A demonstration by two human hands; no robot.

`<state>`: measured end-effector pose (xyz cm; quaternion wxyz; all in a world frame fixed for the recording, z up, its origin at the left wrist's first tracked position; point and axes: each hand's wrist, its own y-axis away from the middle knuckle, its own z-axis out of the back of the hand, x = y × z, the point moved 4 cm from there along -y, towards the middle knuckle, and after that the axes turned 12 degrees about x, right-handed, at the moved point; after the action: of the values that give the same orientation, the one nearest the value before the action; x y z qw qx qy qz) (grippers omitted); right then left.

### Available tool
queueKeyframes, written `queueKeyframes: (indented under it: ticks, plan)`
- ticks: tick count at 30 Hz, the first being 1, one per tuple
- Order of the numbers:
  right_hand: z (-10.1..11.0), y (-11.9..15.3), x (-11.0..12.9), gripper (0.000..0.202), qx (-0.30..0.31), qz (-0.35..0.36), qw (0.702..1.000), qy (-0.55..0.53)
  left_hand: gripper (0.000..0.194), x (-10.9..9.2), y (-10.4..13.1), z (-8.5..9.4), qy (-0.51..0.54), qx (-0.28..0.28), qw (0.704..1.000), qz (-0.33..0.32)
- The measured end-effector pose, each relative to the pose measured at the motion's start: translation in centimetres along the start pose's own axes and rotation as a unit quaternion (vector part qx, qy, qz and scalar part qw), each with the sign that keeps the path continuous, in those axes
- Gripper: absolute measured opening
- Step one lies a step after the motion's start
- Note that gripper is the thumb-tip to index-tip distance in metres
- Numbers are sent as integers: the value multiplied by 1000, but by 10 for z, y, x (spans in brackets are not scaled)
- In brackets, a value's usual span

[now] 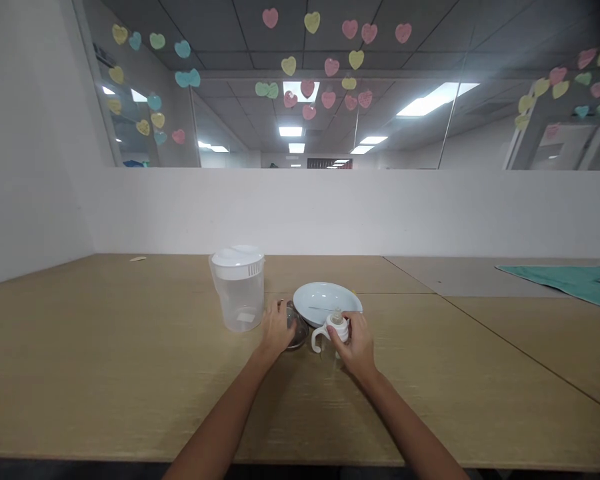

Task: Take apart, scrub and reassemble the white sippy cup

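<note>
Two hands work apart: the right hand (359, 345) pinches a white handled bottle top (341, 329), the step apparently being to steady it; next calls for even pressure. The left hand (275, 331) touches a dark dish (300, 331), grip unclear. Beyond: plate (325, 293), twelve o'clock; pitcher (239, 297), ten.

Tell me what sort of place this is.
Probably an office or a training room: a long worktop runs along a plain white wall, below glass panes dotted with heart-shaped notes, and ceiling light panels show there too.
</note>
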<state>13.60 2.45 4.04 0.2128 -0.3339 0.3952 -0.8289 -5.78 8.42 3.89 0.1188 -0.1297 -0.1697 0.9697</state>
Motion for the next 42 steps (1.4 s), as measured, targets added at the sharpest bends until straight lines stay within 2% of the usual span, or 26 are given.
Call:
queueKeyframes:
  ticks: [5,8,11,14,16,19,22,25,28,30,35,39,42]
  plan:
    - [0,0,2,23,4,-4,1000,-5,44,3,3,-3,-19,0,997,70]
    - [0,0,2,22,5,-2,1000,-3,44,0,6,7,-9,-51,995,84]
    - [-1,-1,2,22,2,0,1000,1,38,-8,9,20,50,-143,988,37]
    - [-1,-1,3,22,-1,3,1000,5,33,-18,16,32,152,-229,961,-37]
    - [-1,0,3,22,-1,6,1000,7,31,-27,24,38,212,-269,936,-85]
    - [-2,0,3,23,0,9,1000,8,31,-48,36,46,266,-300,902,-158]
    - [-3,0,2,24,-1,16,1000,7,34,-73,41,50,284,-293,884,-230]
    - [-4,1,1,23,-5,22,1000,9,36,-95,36,47,286,-230,889,-273]
    - [-6,2,-1,22,-8,21,999,25,37,-104,29,37,290,-163,899,-284]
    - [-8,2,-3,23,-6,19,999,35,39,-103,26,31,296,-151,903,-272]
    - [-10,1,-5,29,5,15,999,39,41,-96,29,22,286,-162,909,-257]
    - [-9,0,-5,30,9,-2,1000,19,39,-92,34,21,243,-205,910,-266]
    - [-9,1,-7,40,0,-23,1000,5,37,-89,38,23,218,-227,914,-255]
